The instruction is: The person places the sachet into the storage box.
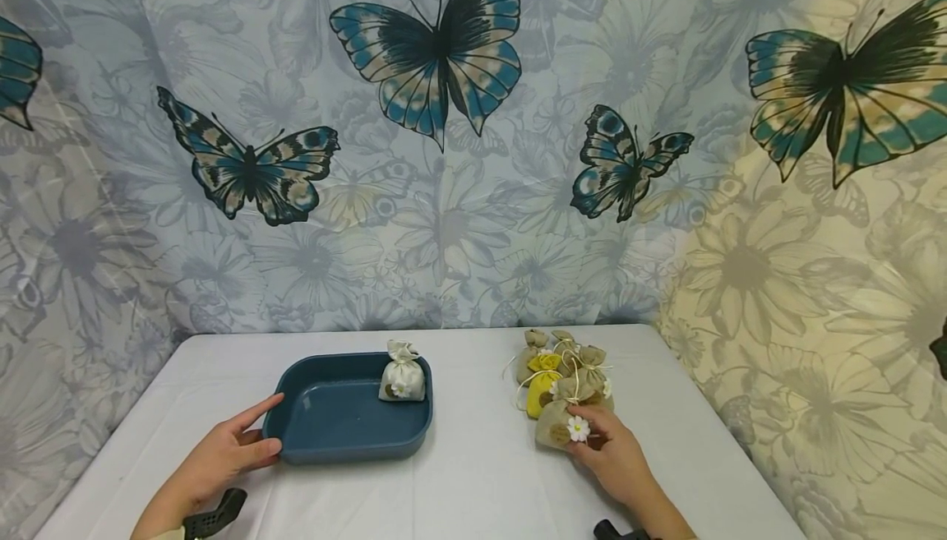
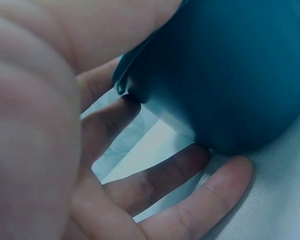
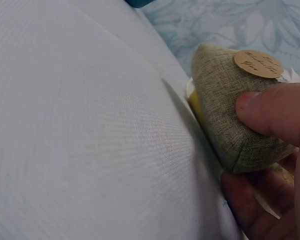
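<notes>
A blue rectangular tray (image 1: pixel 348 451) stands left of the table's middle, with a white drawstring pouch (image 1: pixel 404 379) in its back right corner. Against the tray's left end rests my left hand (image 1: pixel 225 456), its fingers spread and fairly straight; the left wrist view shows fingertips (image 2: pixel 235 172) at the tray's outer wall. My right hand (image 1: pixel 610 454) pinches a greenish-beige drawstring pouch (image 3: pixel 220 110) with a round brown label and a white flower, at the front of a cluster. The right thumb (image 3: pixel 270 110) presses its side; the fingers behind it are partly hidden.
Behind the held pouch, a yellow pouch (image 1: pixel 543 384) and several beige pouches (image 1: pixel 592 367) crowd together, white cords trailing. The white-covered table (image 1: pixel 473 491) meets a butterfly-printed cloth backdrop (image 1: pixel 444 260) at the back and sides.
</notes>
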The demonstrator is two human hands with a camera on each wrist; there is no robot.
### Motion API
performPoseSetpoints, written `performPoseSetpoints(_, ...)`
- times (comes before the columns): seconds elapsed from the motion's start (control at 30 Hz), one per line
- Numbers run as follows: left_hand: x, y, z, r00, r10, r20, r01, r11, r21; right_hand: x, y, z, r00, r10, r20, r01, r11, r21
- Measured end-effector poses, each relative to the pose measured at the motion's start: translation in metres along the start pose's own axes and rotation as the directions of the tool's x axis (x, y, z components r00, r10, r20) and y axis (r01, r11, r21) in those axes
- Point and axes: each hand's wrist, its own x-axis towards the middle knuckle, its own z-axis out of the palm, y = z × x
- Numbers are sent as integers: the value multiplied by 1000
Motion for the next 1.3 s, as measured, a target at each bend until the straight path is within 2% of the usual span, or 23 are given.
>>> performPoseSetpoints(0.23, -1, 1, 0, 1000, -4, 12, 4, 1000, -9, -1, -1, 1, 999, -26, -18, 27, 998, 49)
performPoseSetpoints(0.8, -1, 1, 1, 1000, 1, 8, -1, 1000, -12, -1, 1, -2, 998, -20, -57, 24, 997, 71)
performPoseSetpoints(0.97, -1, 1, -1, 1000, -1, 12, 1, 1000, -15, 1, -4, -7, 995, -48, -87, 59, 989, 134)
performPoseSetpoints(1.17, -1, 1, 0, 1000, -3, 11, 4, 1000, -2, 3, -14, -16, 992, -39, -118, 68, 965, 253)
performPoseSetpoints(1.3, -2, 1, 0, 1000, -5, 5, 5, 1000, -3, 4, -20, -22, 991, -58, -123, 91, 955, 283)
